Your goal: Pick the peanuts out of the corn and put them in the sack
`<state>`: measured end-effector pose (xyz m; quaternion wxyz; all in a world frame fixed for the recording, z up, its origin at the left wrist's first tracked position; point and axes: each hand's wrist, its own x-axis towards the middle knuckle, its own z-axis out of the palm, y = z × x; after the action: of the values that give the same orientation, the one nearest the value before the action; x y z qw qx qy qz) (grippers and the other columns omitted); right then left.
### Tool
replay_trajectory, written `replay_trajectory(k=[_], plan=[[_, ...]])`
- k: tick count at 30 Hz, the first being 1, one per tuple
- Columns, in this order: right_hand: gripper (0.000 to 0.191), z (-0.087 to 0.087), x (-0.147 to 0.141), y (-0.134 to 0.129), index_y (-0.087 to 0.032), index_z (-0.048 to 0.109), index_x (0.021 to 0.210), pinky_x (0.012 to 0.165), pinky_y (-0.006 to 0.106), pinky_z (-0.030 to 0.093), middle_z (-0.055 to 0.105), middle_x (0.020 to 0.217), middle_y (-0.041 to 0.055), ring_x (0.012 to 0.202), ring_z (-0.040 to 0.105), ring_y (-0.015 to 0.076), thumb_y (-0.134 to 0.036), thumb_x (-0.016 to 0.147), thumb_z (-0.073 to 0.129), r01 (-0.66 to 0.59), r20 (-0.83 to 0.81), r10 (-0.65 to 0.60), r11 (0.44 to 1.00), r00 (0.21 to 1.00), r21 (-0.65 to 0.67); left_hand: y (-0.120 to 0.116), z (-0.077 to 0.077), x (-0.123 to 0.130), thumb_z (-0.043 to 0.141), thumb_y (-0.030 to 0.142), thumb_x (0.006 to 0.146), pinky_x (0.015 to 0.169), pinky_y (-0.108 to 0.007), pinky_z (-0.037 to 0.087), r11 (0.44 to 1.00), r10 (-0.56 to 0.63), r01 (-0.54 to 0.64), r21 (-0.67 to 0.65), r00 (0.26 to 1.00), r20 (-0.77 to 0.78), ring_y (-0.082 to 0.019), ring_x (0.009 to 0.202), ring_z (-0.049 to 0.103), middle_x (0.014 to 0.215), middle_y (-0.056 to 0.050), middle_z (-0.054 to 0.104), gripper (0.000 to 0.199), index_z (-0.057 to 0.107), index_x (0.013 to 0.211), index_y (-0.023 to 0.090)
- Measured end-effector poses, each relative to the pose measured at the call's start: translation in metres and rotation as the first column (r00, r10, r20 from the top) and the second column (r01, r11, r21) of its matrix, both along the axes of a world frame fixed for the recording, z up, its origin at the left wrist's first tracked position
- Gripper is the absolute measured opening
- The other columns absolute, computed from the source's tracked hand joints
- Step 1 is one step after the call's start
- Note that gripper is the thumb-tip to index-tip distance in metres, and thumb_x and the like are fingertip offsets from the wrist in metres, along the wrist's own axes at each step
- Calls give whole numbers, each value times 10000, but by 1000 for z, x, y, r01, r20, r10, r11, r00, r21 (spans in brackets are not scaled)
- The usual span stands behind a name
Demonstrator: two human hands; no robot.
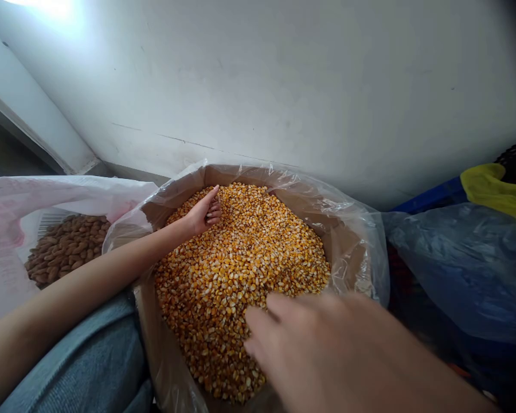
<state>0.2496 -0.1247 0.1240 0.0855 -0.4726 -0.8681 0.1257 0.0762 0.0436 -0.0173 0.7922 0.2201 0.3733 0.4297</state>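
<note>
Dried corn kernels [241,258] in yellow and orange fill a brown cardboard box [346,252] lined with a clear plastic bag [376,252]. Over the far left part of the corn, my left hand [205,212] has its fingers curled in and its thumb pointing up; whatever the fingers may hold is hidden. Closer to me, my right hand [313,338] hangs above the near right side of the corn, palm down. Motion blurs it, and its fingertips bend towards the kernels, so its grip is unclear.
A white sack [4,229] of almond-like brown nuts [69,246] stands at the left. Behind the box rises a white wall [284,86]. Clear plastic [464,258], a yellow bag [494,186] and a blue crate edge [434,196] are at the right. My jeans-covered leg [90,361] touches the box.
</note>
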Motion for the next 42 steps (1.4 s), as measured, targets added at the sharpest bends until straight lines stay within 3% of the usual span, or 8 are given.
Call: replay_trajectory(k=[6,12,15,20,23,33,38,42], plan=[[228,-12,0,95,-165,537,618,374,181,242,443,485,-32,388,348,48,-356,730,482,-77,-364,-175,809,915,-582,8,12,-13,426,198,739,258,-138,124,994,106,-107,1,987,119,-26,304,225,444,75,273,143,369,611,168],[226,-88,19,153,-163,338,581,298,114,155,314,446,-71,323,215,17,-221,799,348,-305,-474,-880,448,13,-841,-15,63,-44,398,253,768,269,-148,117,956,237,-221,194,969,-63,-33,303,191,426,77,225,218,347,571,176],[196,-100,20,155,-159,368,599,276,104,174,364,460,-57,318,261,17,-194,791,363,-347,-411,-904,426,-119,-836,-45,73,-92,412,383,762,295,-166,157,874,385,-164,457,808,-446,-45,318,196,413,66,240,300,376,544,181],[142,-99,9,149,-148,453,654,289,98,297,465,501,-22,401,455,48,-204,782,429,-316,-359,-931,321,67,-893,-86,56,-190,507,413,682,563,-246,392,849,457,321,419,-49,-888,-172,641,509,651,-31,566,240,576,631,189],[107,-89,-13,150,-131,482,702,429,150,458,548,593,27,558,570,93,-151,784,416,-257,-258,-949,208,180,-944,-109,56,-221,464,421,703,813,-353,368,859,482,325,397,-248,-840,-260,931,495,976,-79,578,312,601,881,203],[532,-14,-217,118,-104,383,1145,630,254,464,550,952,103,756,554,132,-506,807,297,-393,-585,-470,447,661,-804,-150,107,-198,436,358,758,842,-320,397,632,775,-105,768,49,-631,-186,915,521,937,-24,581,244,552,909,205],[498,-25,-167,135,-157,439,1163,876,330,348,438,1220,96,1084,410,203,-487,807,330,-259,-541,70,924,838,-282,-151,114,-160,471,300,752,786,-264,420,632,727,75,771,286,-624,-159,875,528,905,-13,584,177,558,886,223],[315,-68,-86,93,-131,568,997,907,395,329,542,1081,108,1045,449,205,-300,815,375,-278,-103,279,960,955,24,-138,102,-129,491,303,738,766,-265,419,697,611,114,708,421,-670,-161,845,535,902,-31,599,205,573,897,204]])
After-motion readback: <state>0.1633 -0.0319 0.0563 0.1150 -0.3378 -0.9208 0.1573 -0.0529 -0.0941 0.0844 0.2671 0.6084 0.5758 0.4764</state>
